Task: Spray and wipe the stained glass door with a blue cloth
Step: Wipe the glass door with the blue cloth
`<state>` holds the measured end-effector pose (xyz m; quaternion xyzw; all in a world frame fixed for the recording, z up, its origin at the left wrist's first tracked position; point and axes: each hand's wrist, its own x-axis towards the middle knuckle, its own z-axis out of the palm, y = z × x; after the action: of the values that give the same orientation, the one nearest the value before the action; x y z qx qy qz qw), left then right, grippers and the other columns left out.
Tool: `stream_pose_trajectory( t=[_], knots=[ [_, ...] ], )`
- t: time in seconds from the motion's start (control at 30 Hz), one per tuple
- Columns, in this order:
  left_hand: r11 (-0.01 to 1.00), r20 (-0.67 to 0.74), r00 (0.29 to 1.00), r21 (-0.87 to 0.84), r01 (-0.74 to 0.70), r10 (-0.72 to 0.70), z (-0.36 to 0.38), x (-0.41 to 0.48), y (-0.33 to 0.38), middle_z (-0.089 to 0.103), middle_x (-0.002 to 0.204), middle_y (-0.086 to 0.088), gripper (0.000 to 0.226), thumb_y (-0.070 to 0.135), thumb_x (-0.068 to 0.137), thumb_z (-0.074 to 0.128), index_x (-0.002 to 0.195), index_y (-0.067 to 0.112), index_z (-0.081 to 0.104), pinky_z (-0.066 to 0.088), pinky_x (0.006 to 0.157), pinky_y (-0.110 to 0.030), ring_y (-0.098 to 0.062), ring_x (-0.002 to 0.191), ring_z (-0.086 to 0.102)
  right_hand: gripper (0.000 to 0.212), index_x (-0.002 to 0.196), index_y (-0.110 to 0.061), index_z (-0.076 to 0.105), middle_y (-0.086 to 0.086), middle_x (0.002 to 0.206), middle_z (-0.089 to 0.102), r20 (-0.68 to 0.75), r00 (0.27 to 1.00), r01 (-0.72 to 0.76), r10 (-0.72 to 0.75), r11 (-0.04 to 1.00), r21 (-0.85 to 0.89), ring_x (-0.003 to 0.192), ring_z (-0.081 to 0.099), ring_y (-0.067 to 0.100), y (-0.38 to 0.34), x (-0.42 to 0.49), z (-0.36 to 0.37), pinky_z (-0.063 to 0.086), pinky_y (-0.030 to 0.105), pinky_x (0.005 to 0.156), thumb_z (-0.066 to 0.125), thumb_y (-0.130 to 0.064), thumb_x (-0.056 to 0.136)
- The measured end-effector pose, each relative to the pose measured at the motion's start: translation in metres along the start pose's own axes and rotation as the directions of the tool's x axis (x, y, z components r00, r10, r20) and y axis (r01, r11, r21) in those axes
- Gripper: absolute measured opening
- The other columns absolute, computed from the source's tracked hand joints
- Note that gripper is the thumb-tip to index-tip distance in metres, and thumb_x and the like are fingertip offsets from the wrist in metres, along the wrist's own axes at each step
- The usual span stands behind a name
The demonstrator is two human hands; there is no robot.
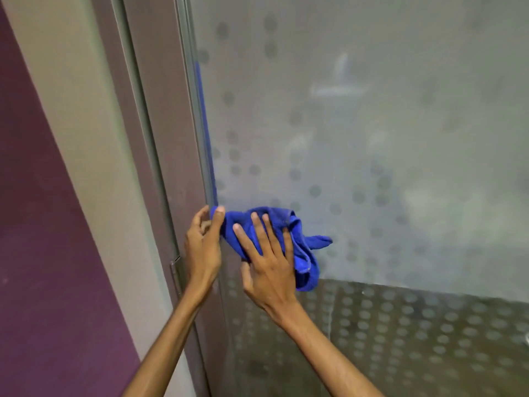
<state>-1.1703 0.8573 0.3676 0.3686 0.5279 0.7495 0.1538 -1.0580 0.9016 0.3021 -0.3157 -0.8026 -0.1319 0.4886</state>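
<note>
— Where are we on the door?

— Mid-wipe, I'd say. I see no spray bottle, and the glass door (372, 138) looks hazy across most of the pane, so I judge plenty is left above and to the right.

— And the cloth?

— The blue cloth (303, 253) sits bunched low on the glass, just beside the door's left edge. My right hand (266, 262) lies flat on it, fingers straight, pressing it to the pane. My left hand (201, 247) curls round the door's edge, thumb touching the cloth's corner. Both forearms reach upward.
</note>
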Motion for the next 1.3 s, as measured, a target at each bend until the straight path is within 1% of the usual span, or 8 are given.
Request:
stream_pose_trajectory(
  t=[0.17, 0.43, 0.6, 0.73, 0.83, 1.0, 1.17, 1.3],
  knots=[
    [0.996, 0.156, 0.984, 0.009, 0.084, -0.084, -0.013, -0.029, -0.036, 0.07, 0.087, -0.011, 0.016, 0.013, 0.09, 0.068, 0.097, -0.001, 0.067, 0.051, 0.075, -0.027, -0.017, 0.083, 0.061, 0.091, 0.153, -0.03, 0.037, 0.0, 0.164, 0.025, 0.075, 0.994, -0.086, 0.078, 0.99, 0.111, 0.154, 0.014, 0.016, 0.004, -0.037, -0.009, 0.009, 0.048, 0.124, 0.063, -0.016, 0.066],
    [0.992, 0.292, 0.955, 0.099, -0.083, 0.051, -0.009, -0.077, -0.054, 0.049, 0.065, 0.009, 0.027, 0.033, 0.096, 0.059, 0.074, 0.019, 0.052, 0.038, 0.06, -0.024, -0.006, 0.06, 0.041, 0.08, 0.152, -0.023, 0.037, 0.0, 0.165, 0.021, 0.146, 0.935, -0.354, 0.323, 0.879, 0.319, 0.154, 0.012, 0.018, 0.017, -0.094, -0.052, 0.012, 0.035, 0.124, 0.044, -0.02, 0.073],
    [0.986, 0.588, 0.806, 0.086, -0.144, 0.066, 0.0, -0.102, -0.058, 0.047, 0.063, 0.014, 0.031, 0.047, 0.093, 0.054, 0.078, 0.021, 0.051, 0.039, 0.062, -0.025, -0.006, 0.061, 0.041, 0.084, 0.152, -0.029, 0.032, -0.006, 0.159, 0.032, 0.216, 0.851, -0.52, 0.478, 0.824, 0.225, 0.149, 0.024, 0.014, 0.039, -0.148, -0.073, 0.025, 0.044, 0.122, 0.059, -0.021, 0.073],
    [0.989, 0.754, 0.652, 0.025, -0.143, 0.075, 0.006, -0.122, -0.063, 0.051, 0.072, 0.015, 0.027, 0.036, 0.095, 0.055, 0.083, 0.012, 0.053, 0.041, 0.071, -0.017, -0.002, 0.07, 0.047, 0.078, 0.144, -0.052, 0.032, -0.014, 0.149, 0.044, 0.522, 0.64, -0.754, 0.564, 0.593, 0.283, 0.14, 0.035, 0.002, 0.045, -0.192, -0.094, 0.03, 0.045, 0.119, 0.063, -0.038, 0.073],
    [0.994, 0.831, 0.553, -0.004, -0.111, 0.065, 0.008, -0.14, -0.066, 0.052, 0.073, 0.015, 0.026, 0.033, 0.095, 0.056, 0.084, 0.009, 0.054, 0.04, 0.07, -0.017, -0.002, 0.07, 0.047, 0.075, 0.142, -0.045, 0.039, -0.016, 0.144, 0.051, 0.661, 0.446, -0.89, 0.603, 0.224, 0.397, 0.133, 0.046, -0.002, 0.039, -0.224, -0.109, 0.041, 0.031, 0.11, 0.071, -0.04, 0.074],
    [0.994, 0.919, 0.389, -0.027, -0.103, 0.065, 0.019, -0.176, -0.067, 0.054, 0.084, 0.019, 0.014, 0.029, 0.099, 0.05, 0.094, 0.017, 0.055, 0.039, 0.077, -0.013, 0.001, 0.077, 0.049, 0.065, 0.142, -0.029, 0.045, -0.003, 0.139, 0.061, 0.721, 0.271, -0.799, 0.638, -0.268, 0.537, 0.128, 0.058, 0.017, 0.024, -0.274, -0.126, 0.049, 0.04, 0.101, 0.073, -0.035, 0.084],
    [0.998, 0.929, 0.367, -0.017, -0.065, 0.04, 0.05, -0.205, -0.075, 0.051, 0.097, 0.031, 0.009, 0.027, 0.1, 0.046, 0.109, 0.025, 0.049, 0.035, 0.09, -0.007, 0.011, 0.091, 0.049, 0.048, 0.12, -0.005, 0.067, 0.013, 0.122, 0.07, 0.654, 0.159, -0.801, 0.74, -0.29, 0.523, 0.113, 0.066, 0.026, 0.02, -0.308, -0.166, 0.052, 0.038, 0.1, 0.08, -0.013, 0.075],
    [0.982, 0.974, 0.186, 0.152, -0.114, -0.129, 0.073, -0.222, -0.089, 0.039, 0.081, 0.008, 0.039, 0.041, 0.094, 0.043, 0.126, 0.021, 0.033, 0.039, 0.076, -0.016, 0.002, 0.068, 0.044, 0.039, 0.115, -0.004, 0.069, 0.014, 0.114, 0.073, 0.501, 0.079, -0.752, 0.862, -0.279, 0.598, 0.1, 0.07, 0.023, 0.025, -0.338, -0.224, 0.058, 0.035, 0.091, 0.079, -0.014, 0.079]
  ],
)
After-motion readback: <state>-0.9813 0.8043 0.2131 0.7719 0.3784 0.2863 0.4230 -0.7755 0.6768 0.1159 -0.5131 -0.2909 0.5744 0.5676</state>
